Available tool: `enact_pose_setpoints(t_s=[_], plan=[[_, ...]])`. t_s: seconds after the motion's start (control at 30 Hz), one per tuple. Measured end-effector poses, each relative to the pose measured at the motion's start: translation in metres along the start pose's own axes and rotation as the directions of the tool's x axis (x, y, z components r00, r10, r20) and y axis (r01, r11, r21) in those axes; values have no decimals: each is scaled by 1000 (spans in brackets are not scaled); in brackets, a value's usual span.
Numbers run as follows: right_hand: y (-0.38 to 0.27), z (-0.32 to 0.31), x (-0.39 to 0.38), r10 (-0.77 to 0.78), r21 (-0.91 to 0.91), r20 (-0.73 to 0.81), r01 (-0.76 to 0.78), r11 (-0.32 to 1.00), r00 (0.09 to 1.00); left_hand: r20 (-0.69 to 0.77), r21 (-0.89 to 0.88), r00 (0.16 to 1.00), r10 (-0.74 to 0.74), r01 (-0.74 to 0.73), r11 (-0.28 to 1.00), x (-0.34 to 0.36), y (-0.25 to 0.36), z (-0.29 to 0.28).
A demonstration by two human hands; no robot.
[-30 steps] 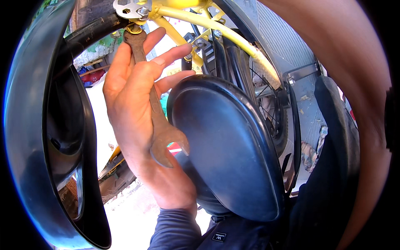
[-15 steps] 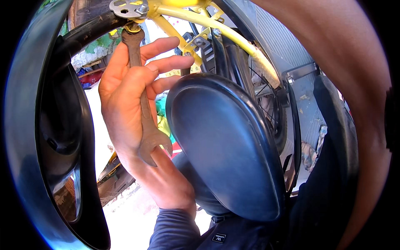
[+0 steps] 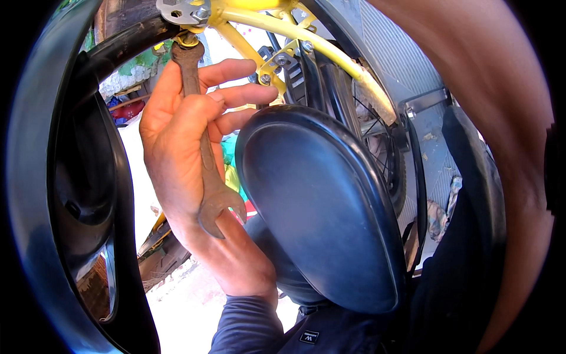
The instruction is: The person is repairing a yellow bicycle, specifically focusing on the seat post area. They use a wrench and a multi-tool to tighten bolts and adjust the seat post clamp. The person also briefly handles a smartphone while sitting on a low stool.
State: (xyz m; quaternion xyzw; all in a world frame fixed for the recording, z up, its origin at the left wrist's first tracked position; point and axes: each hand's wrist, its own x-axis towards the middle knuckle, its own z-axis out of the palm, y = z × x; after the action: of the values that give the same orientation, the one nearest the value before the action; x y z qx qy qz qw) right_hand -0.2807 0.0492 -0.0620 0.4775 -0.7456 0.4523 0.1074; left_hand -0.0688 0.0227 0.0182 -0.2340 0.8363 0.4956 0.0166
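A rusty, worn open-ended wrench (image 3: pixel 208 153) stands nearly upright in my left hand (image 3: pixel 174 127). My thumb presses along its shank while the other fingers reach past it, partly spread to the right. The wrench's upper end meets a nut or bolt (image 3: pixel 187 40) under a silver metal plate (image 3: pixel 183 12), joined to a yellow tubular frame (image 3: pixel 283 26). Its lower open jaw rests against my wrist. Just right of my fingers is a smooth black oval part with a raised rim (image 3: pixel 318 206). A bare right arm (image 3: pixel 501 118) curves along the right side; its hand is out of sight.
A black curved shell (image 3: pixel 35 177) fills the left side, and a black tube (image 3: pixel 127 44) runs to the plate. Beyond the oval part are a spoked wheel (image 3: pixel 377 141) and ribbed grey metal flooring (image 3: pixel 407 59). A crumpled cloth (image 3: pixel 436 221) lies at right.
The wrench's lower end has shifted very slightly right and down. My left fingers have moved a touch to the right; the grip stays the same.
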Motion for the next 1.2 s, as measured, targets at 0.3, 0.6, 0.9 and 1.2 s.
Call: enact_pose_setpoints(t_s=[0.3,0.6,0.9,1.2], plan=[[-9,-13,-18,95,-5,6,-95,995,995,9,12,1000,-15,15,1000,0,-1,0],[-12,-12,-21,150,50,-1,-150,987,989,1,-10,999,-50,50,999,-2,1,2],[-19,-6,-21,184,55,4,-184,981,983,7,-23,1000,-30,30,999,-4,-2,-1],[-19,21,-10,151,-34,-96,-155,987,984,41,-62,999,-34,36,997,-3,-1,-4]])
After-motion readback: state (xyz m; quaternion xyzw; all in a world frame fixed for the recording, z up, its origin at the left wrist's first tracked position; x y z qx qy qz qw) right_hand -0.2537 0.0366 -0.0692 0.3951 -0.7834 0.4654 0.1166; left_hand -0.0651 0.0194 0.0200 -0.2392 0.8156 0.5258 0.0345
